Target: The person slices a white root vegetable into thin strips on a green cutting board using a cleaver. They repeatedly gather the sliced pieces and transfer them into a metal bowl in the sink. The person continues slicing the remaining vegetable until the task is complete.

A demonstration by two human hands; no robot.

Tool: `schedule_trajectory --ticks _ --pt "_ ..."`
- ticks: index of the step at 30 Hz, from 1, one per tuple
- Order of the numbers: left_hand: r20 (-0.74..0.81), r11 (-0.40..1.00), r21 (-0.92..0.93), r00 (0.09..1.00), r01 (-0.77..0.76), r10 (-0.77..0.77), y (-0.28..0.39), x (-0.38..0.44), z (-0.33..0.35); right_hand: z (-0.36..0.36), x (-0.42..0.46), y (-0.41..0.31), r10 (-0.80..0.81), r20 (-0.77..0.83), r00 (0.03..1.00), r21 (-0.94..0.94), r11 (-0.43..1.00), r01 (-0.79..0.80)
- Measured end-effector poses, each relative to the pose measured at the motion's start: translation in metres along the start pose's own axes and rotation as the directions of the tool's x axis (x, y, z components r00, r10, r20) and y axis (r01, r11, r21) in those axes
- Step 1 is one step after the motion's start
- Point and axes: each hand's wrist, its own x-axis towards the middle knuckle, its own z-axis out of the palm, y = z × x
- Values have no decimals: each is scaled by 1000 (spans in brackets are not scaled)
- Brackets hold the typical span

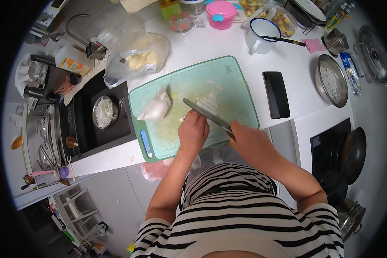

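My right hand (253,143) grips the handle of a kitchen knife (209,115), its blade slanting up and left across a green cutting board (171,137). Close beside the blade, my left hand (193,130) is curled down on the board, holding a white food piece (182,119) mostly hidden under the fingers. Thin white strips (208,102) lie on the blade's far side. Towards the board's left end rests a white plastic packet (156,105), its top bunched up.
Left of the board is a dark sink (116,142) holding a metal bowl of white shreds (104,113). A plastic bag with cauliflower (142,59) stands behind. To the right lie a phone (276,95), an enamel mug (261,42), a steel bowl (330,80) and a cooktop with a pan (355,156).
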Motion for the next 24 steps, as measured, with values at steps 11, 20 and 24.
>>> schedule_trajectory --ticks 11,20,24 --pt "-18 1000 -11 1000 -9 8 0 3 0 0 9 -2 92 90 992 18 995 -94" --pt "-77 998 -52 997 -23 19 -5 -1 5 15 14 9 16 -28 999 117 993 -12" --pt "-38 999 -50 999 -1 -1 -6 -5 6 -9 3 -8 55 72 996 46 997 -59"
